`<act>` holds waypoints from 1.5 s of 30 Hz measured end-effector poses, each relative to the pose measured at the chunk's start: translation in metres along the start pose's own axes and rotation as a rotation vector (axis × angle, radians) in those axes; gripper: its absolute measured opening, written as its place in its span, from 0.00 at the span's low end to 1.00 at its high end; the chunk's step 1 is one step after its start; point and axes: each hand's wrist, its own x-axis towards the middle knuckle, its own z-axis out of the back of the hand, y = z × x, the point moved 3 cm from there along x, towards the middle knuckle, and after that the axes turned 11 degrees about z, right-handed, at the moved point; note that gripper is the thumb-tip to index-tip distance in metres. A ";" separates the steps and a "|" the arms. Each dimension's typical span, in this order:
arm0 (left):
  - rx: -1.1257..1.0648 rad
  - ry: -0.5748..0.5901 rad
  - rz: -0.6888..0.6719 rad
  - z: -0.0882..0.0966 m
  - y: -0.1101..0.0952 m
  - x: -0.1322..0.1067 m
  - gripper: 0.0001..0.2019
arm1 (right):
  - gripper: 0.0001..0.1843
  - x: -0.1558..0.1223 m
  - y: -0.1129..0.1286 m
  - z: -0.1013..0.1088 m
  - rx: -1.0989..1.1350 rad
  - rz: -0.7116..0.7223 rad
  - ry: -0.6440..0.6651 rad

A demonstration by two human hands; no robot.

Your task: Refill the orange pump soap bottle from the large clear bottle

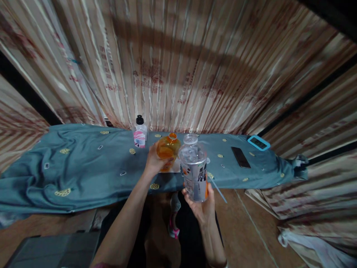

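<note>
My left hand [156, 160] is wrapped round an orange see-through bottle [168, 150] with an uncapped mouth and liquid inside. The bottle tilts slightly; whether its base touches the cloth cannot be told. A clear plastic cup [195, 176] with dark print and an orange patch is held low in my right hand [203, 204], in front of the table's near edge. Just behind the cup's rim shows the open neck of a clear bottle [190, 139], its body mostly hidden. Part of a white sheet [175, 165] lies beside the orange bottle.
A clear bottle with black cap and pink label [140, 134] stands back left on the green-blue tablecloth [92, 160]. To the right lie a dark phone [240, 157] and a blue-framed digital timer [259, 142]. A thin blue straw [219, 190] overhangs the front edge. Curtains [173, 67] hang behind.
</note>
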 end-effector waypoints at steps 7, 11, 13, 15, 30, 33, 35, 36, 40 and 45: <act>-0.037 0.006 0.098 -0.002 0.010 -0.010 0.36 | 0.29 0.001 -0.003 0.004 -0.046 0.021 -0.037; -0.037 -0.003 0.069 -0.002 0.011 -0.015 0.34 | 0.30 0.000 -0.003 0.006 -0.060 0.022 -0.064; -0.039 -0.006 0.070 -0.001 0.009 -0.017 0.34 | 0.30 -0.001 -0.002 0.006 -0.067 0.027 -0.078; -0.041 0.006 0.072 -0.002 0.006 -0.018 0.35 | 0.29 -0.003 -0.001 0.006 -0.074 0.042 -0.093; -0.004 0.015 0.096 -0.008 0.010 -0.017 0.36 | 0.26 -0.020 0.014 -0.004 -0.161 0.149 -0.186; 0.003 0.027 0.100 -0.009 0.009 -0.017 0.35 | 0.28 -0.024 0.018 -0.004 -0.183 0.152 -0.202; 0.005 0.025 0.100 -0.010 0.009 -0.018 0.34 | 0.29 -0.026 0.021 -0.004 -0.194 0.154 -0.219; 0.005 0.020 0.100 -0.010 0.009 -0.018 0.34 | 0.29 -0.027 0.022 -0.005 -0.201 0.153 -0.228; -0.001 0.004 0.098 -0.011 0.010 -0.017 0.34 | 0.31 -0.030 0.024 -0.009 -0.220 0.151 -0.267; -0.015 -0.005 0.097 -0.012 0.013 -0.018 0.34 | 0.30 -0.037 0.024 -0.013 -0.222 0.140 -0.300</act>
